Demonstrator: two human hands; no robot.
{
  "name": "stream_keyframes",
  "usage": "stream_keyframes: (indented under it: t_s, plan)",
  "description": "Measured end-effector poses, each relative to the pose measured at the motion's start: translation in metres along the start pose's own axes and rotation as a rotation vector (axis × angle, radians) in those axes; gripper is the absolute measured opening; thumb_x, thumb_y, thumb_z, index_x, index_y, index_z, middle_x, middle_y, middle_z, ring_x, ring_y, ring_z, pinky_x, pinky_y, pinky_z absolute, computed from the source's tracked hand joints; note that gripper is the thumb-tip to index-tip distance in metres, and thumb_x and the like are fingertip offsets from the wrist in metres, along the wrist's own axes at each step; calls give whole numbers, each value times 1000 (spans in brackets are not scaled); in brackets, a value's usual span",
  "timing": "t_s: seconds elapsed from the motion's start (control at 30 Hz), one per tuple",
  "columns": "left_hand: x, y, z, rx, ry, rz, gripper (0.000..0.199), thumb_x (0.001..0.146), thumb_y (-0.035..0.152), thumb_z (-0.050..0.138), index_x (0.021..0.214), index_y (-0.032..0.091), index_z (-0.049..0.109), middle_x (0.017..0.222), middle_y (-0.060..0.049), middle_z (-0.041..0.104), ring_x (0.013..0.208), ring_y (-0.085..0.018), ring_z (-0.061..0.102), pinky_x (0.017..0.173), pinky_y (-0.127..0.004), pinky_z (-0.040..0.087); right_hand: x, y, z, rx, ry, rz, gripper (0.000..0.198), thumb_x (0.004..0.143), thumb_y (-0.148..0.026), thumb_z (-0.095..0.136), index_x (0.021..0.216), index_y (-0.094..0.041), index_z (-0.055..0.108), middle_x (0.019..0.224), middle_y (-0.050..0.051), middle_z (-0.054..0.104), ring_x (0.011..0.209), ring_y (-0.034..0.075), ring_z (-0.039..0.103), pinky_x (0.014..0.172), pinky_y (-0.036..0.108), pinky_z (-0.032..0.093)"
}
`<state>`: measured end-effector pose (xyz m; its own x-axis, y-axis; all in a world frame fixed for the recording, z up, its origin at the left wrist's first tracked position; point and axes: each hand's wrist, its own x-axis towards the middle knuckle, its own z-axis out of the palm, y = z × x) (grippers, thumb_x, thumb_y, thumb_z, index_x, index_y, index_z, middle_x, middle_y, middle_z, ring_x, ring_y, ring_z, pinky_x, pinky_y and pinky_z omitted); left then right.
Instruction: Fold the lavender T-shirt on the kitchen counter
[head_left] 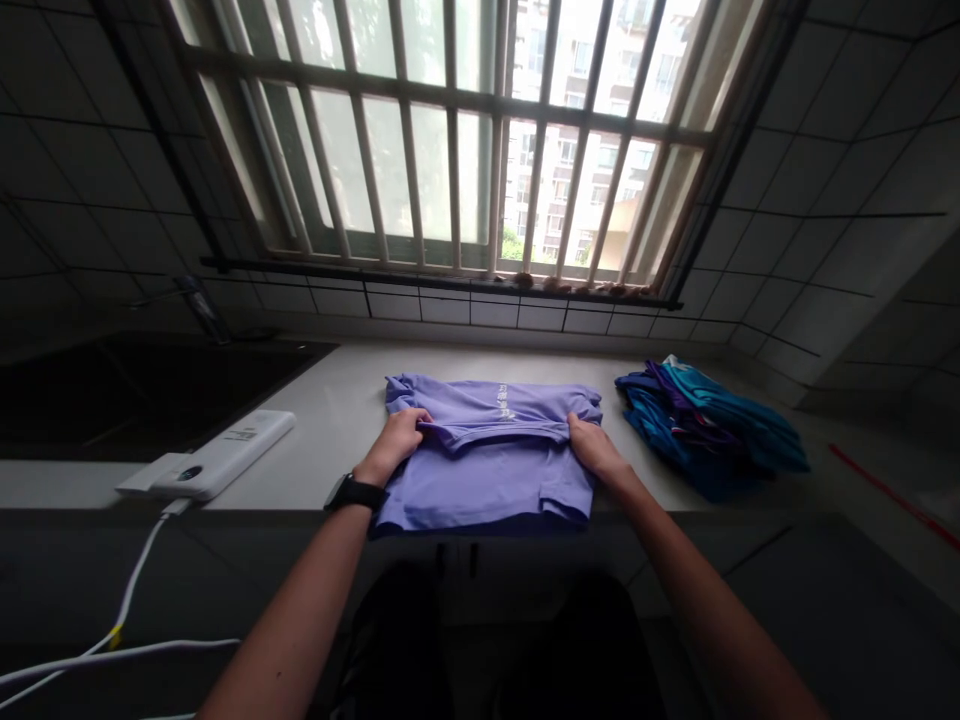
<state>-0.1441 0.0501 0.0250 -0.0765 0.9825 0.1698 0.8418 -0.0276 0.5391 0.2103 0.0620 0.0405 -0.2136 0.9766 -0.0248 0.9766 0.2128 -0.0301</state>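
Observation:
A lavender shirt (480, 480) with white lettering lies partly folded on the white countertop, its near edge hanging slightly over the counter's front. My left hand (397, 440), below a dark wristwatch (356, 494), pinches the left end of a fold that runs across the middle of the cloth. At the right end of the same fold, my right hand (595, 447) is closed on the fabric. Between the two hands the folded edge sags a little. What lies under the top layers is hidden.
A pile of blue and purple clothes (705, 425) sits to the right. On the left are a white power bank (225, 458) with a cable (142, 560) and a dark sink (150, 395) with a faucet (202, 310). A barred window (450, 140) is behind the counter (337, 400).

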Motion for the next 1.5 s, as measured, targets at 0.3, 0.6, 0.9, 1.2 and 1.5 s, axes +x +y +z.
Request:
stream_keyframes:
  t_s: [0.3,0.6,0.9,1.2,1.5]
  plan:
    - [11,20,-10,73,73,24,21,72,10,54,85,16,71,96,-13,76,98,-28,72,94,-38,54,20,-11,-27,-38,14,67,44,99,-4,32,134,-9,57,127,22,70,115,27,70,93,32,48]
    - [-61,20,-46,-162,291,118,18,77,25,55,87,22,70,94,-5,77,88,-22,71,86,-31,56,-53,11,-15,254,318,-179,48,78,-1,49,121,-19,62,112,10,75,104,24,69,86,27,46]
    - [-127,6,-62,81,47,200,15,66,22,51,69,25,66,86,-1,72,86,-22,65,87,-32,52,-105,39,-13,368,51,-519,23,96,-35,61,110,-21,72,107,8,73,99,23,68,87,30,49]
    - [-79,37,-4,254,-14,50,52,90,42,54,137,22,65,152,-13,58,140,-34,52,118,-50,38,-79,-18,-21,32,-47,91,56,105,-40,46,155,-14,49,153,26,51,132,35,59,104,43,47]
    - [-79,38,9,448,-51,-26,53,98,48,47,143,22,59,152,-15,55,137,-35,52,112,-50,42,-27,-12,-9,-142,-155,93,58,106,-24,26,161,-13,39,162,28,40,140,37,53,111,54,42]
